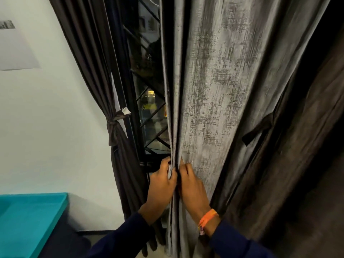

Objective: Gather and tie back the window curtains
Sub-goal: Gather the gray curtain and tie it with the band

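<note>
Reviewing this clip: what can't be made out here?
- Head view: left hand and right hand fingertips, buried in grey curtain folds.
- Curtain tops and rod: cut off by top edge.
- Loose tie anchor: lost in dark brown curtain.
- Wall paper print: blurred.

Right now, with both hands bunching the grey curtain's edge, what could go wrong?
1. The left hand and right hand grip only a few folds of the grey curtain; the rest may stay ungathered.
2. The loose tie-back strap hangs off to the right; reaching for it may drop the bunch.
</note>
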